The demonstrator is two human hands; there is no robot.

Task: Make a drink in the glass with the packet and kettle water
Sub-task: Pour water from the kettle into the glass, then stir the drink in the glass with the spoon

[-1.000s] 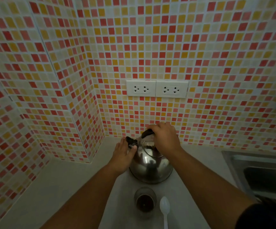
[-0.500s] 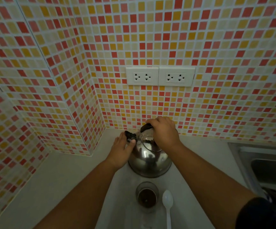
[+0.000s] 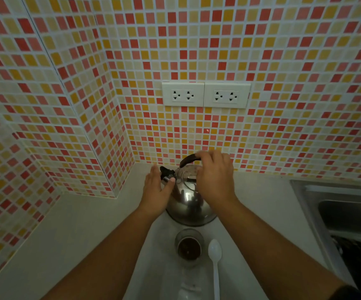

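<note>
A shiny steel kettle [image 3: 189,204] stands on the white counter near the back wall. My right hand [image 3: 215,177] lies over its top, fingers curled around the black handle [image 3: 189,159]. My left hand [image 3: 156,189] is against the kettle's left side, its thumb and straight fingers pinching the black spout cap [image 3: 166,173]. In front of the kettle stands a small glass [image 3: 189,247] with dark powder at its bottom. A pale, flat, packet-like thing [image 3: 188,287] lies near the bottom edge, too dim to identify.
A white plastic spoon [image 3: 215,265] lies right of the glass. A steel sink [image 3: 305,191] is set into the counter at the right. Two white wall sockets [image 3: 205,95] sit above the kettle. Tiled walls form a corner at the left.
Both hands have stayed on the kettle, which has not left the counter. My left thumb has closed onto the spout cap. The view has shifted slightly.
</note>
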